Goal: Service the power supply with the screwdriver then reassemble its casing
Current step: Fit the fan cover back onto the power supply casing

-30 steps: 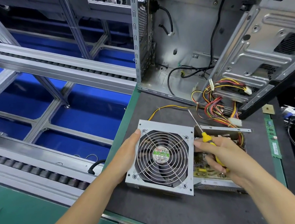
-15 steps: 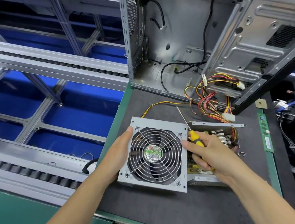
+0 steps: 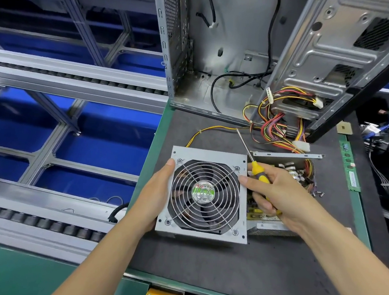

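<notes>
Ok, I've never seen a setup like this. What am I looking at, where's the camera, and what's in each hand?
There is no machine here: a person works with two bare hands, and the one picture comes from a camera worn on their head, looking forward and down. On the dark mat lies the fan cover of a power supply, a grey metal plate with a round wire-guarded fan. The left hand holds its left edge. The right hand grips a yellow-handled screwdriver, shaft pointing away, with a fingertip on the cover's right edge. Under that hand sits the open power supply body, circuit board showing. Coloured wires run from it to the open computer case behind. A green memory stick lies to the right.
</notes>
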### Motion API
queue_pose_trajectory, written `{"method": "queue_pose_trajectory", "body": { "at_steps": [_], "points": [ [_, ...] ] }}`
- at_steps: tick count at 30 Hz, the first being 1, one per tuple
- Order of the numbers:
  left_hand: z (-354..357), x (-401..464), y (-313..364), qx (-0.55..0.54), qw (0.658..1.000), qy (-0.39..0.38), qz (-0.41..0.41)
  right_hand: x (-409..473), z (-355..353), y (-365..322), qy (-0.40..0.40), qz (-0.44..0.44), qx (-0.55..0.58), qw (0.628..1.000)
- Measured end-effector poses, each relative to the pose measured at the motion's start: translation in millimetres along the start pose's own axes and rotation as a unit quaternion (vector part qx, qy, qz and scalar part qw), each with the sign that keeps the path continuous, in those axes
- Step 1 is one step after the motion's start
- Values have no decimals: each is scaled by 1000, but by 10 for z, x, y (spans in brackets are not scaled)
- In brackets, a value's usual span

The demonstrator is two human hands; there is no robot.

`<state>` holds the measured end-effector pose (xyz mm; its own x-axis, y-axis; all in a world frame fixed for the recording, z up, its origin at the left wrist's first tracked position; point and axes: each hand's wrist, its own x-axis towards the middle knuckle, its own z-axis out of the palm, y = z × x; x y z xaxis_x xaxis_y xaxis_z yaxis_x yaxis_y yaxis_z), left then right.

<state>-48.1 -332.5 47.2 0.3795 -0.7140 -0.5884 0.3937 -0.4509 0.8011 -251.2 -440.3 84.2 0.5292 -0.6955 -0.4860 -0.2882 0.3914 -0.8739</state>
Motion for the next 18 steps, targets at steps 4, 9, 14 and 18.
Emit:
{"method": "queue_pose_trajectory", "body": {
  "at_steps": [4, 9, 14, 18],
  "points": [
    [3, 0, 1, -8, 1000, 1, -4, 6, -6, 7, 1, -3, 4, 1000],
    [-1, 3, 5, -4, 1000, 2, -12, 26, -22, 46, 4, -16, -1, 1000],
    [15, -21, 39, 3, 1000, 9, -10, 42, -33, 85, 14, -18, -16, 1000],
    [20, -22, 49, -1, 1000, 13, -23, 40, -30, 100, 20, -17, -26, 999]
  ]
}}
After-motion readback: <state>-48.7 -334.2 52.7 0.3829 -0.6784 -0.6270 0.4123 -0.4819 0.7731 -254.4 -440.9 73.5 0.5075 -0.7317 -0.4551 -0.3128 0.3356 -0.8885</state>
